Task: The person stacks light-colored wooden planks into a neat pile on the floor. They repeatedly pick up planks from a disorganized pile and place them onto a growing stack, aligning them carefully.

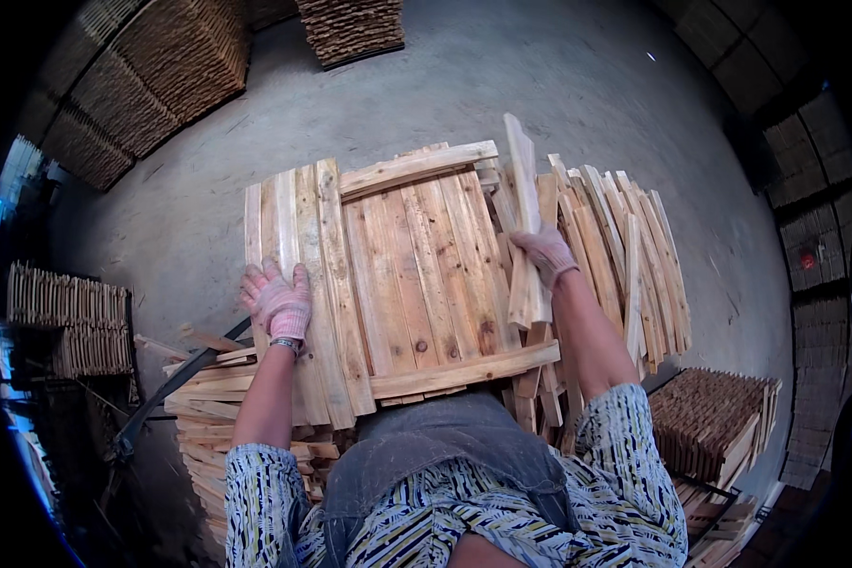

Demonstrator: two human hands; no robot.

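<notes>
My left hand (279,301), in a pale pink glove, lies with fingers spread on several narrow wooden slats (335,284) set side by side. To their right, two crosswise wooden rails, a far one (417,168) and a near one (469,369), border a layer of knotty planks (417,275). Gloved too, my right hand (545,251) is closed around a loose wooden board (523,166). That board stands out lengthwise, pointing away from me, just past the right ends of the rails. Part of it is hidden behind my fingers.
A heap of loose boards (615,246) fans out on the right. More wood (208,417) is piled at the lower left, beside a dark metal bar (175,379). Stacked bundles stand at the far left (142,76), far middle (352,28) and lower right (715,417) on the grey floor (540,66).
</notes>
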